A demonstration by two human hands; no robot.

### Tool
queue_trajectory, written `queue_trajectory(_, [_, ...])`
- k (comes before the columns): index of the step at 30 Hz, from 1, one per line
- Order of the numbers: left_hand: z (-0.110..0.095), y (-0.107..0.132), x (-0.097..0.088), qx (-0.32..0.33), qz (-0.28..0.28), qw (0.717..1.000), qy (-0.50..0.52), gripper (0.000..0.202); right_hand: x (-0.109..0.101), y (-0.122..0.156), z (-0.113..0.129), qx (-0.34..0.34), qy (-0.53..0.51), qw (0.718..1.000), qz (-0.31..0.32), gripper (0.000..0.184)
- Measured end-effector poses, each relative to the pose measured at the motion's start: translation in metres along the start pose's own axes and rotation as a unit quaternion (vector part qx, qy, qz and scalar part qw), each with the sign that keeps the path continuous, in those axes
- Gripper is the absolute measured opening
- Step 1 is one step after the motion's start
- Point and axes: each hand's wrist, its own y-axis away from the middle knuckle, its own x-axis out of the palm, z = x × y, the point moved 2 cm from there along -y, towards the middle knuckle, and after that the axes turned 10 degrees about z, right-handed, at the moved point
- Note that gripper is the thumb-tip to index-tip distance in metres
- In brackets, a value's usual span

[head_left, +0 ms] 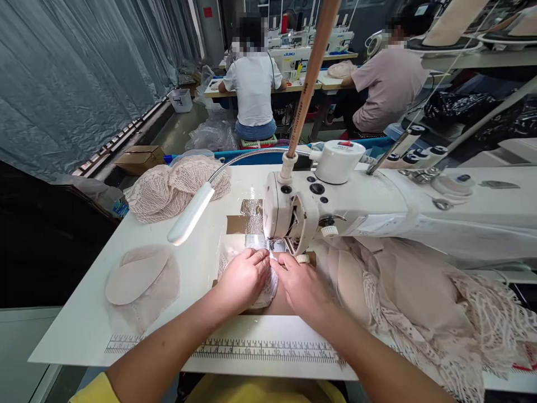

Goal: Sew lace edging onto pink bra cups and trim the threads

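Note:
A white sewing machine stands on the table, its needle area lit by a lamp. Just in front of the needle, my left hand pinches a piece of beige lace fabric. My right hand is closed on the same lace fabric from the other side, fingertips close to the left ones. The lace lies flat under both hands; its edge at the presser foot is mostly hidden by my fingers and washed out by the glare.
Lace pieces are piled at the back left, beside the bent lamp. A beige cup-shaped piece lies at left. More beige fabric fills the right side. A printed ruler runs along the front edge. Two people sit at machines beyond.

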Motion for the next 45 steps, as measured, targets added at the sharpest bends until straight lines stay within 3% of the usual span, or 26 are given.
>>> queue_trajectory(7, [0.026, -0.012, 0.000, 0.041, 0.005, 0.999, -0.008, 0.032, 0.005, -0.008, -0.002, 0.019, -0.010, 1.000, -0.017, 0.043])
queue_trajectory(15, [0.034, -0.010, -0.001, 0.039, -0.001, 0.999, 0.007, 0.035, 0.007, -0.005, 0.000, 0.029, 0.007, 0.999, -0.015, 0.051])
queue_trajectory(24, [0.039, -0.010, 0.001, -0.023, 0.008, 0.999, 0.031, 0.038, 0.008, -0.003, -0.004, 0.015, -0.002, 0.999, -0.039, 0.054])
queue_trajectory(32, [0.042, -0.002, -0.002, -0.097, 0.046, 0.993, 0.042, 0.046, 0.006, -0.001, -0.007, -0.011, -0.070, 0.995, -0.077, 0.041])
queue_trajectory(35, [0.031, 0.015, -0.012, -0.059, 0.101, 0.989, 0.090, 0.049, 0.005, 0.002, -0.009, -0.032, -0.126, 0.987, -0.090, 0.038])
queue_trajectory(38, [0.012, 0.042, -0.021, 0.049, 0.140, 0.969, 0.197, 0.045, 0.002, 0.006, -0.011, -0.060, -0.161, 0.980, -0.097, 0.033])
queue_trajectory(40, [0.006, 0.056, -0.028, 0.072, 0.106, 0.953, 0.274, 0.040, -0.001, 0.008, -0.010, -0.088, -0.180, 0.974, -0.103, 0.029])
queue_trajectory(41, [0.007, 0.060, -0.032, 0.052, 0.065, 0.950, 0.302, 0.036, -0.002, 0.009, -0.009, -0.110, -0.192, 0.970, -0.105, 0.028])
queue_trajectory(43, [0.013, 0.061, -0.038, -0.024, -0.018, 0.946, 0.322, 0.032, -0.005, 0.011, -0.007, -0.164, -0.212, 0.958, -0.105, 0.027])
queue_trajectory(45, [0.021, 0.055, -0.040, -0.096, -0.046, 0.946, 0.307, 0.032, -0.005, 0.011, -0.004, -0.212, -0.210, 0.950, -0.092, 0.027])
